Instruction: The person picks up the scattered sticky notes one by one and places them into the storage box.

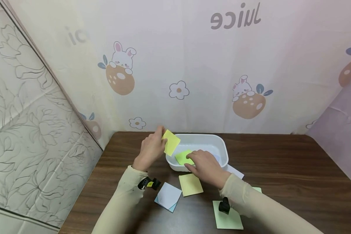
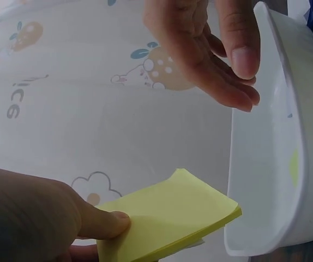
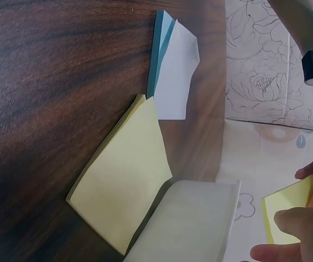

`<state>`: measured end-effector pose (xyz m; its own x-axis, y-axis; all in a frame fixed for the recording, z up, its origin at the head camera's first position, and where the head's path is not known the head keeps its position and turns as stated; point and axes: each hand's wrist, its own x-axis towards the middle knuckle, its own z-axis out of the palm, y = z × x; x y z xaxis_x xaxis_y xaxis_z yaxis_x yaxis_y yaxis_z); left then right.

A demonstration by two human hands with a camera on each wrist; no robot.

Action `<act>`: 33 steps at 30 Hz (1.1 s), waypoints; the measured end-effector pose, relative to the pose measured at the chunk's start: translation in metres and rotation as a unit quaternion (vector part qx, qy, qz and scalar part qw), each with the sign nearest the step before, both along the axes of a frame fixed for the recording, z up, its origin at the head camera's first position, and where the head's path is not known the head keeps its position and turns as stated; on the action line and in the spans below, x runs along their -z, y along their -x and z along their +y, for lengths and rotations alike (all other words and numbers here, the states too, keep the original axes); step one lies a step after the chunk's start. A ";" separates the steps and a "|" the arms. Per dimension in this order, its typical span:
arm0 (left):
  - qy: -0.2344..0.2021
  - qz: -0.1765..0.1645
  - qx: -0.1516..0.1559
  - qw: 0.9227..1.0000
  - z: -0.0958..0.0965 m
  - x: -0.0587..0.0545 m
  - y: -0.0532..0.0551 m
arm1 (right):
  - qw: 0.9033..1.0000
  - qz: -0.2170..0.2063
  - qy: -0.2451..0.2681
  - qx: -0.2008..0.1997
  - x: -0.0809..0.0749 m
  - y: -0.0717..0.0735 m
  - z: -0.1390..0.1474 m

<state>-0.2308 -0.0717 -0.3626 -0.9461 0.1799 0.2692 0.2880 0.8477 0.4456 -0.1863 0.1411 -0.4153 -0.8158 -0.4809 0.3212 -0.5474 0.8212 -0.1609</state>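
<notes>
My left hand pinches a bright yellow sticky-note pad above the left rim of a white plastic basin. In the left wrist view the thumb lies flat on the face of that yellow pad. My right hand hovers over the basin's front right side, fingers loosely bent. Nothing sits between its fingers in the left wrist view, where the right hand hangs beside the basin wall. Inside the basin lies a yellow-green sticky-note pad, partly behind the right fingers, and a pale lavender piece.
In front of the basin lie a pale yellow pad and a white pad over a blue one. A white sheet or pad pokes out at the basin's right. A light green pad lies near the right forearm. A printed curtain hangs behind.
</notes>
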 end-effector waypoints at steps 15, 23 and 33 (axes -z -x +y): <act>-0.003 -0.055 0.012 0.998 0.013 0.012 0.010 | 1.000 -0.018 -0.008 0.014 0.005 0.010 0.016; 0.007 -0.065 0.030 0.997 0.024 0.017 0.017 | 0.999 -0.029 -0.015 0.026 0.007 0.014 0.021; 0.020 -0.099 0.044 0.994 0.041 0.024 0.025 | 0.999 -0.037 -0.020 0.034 0.006 0.015 0.025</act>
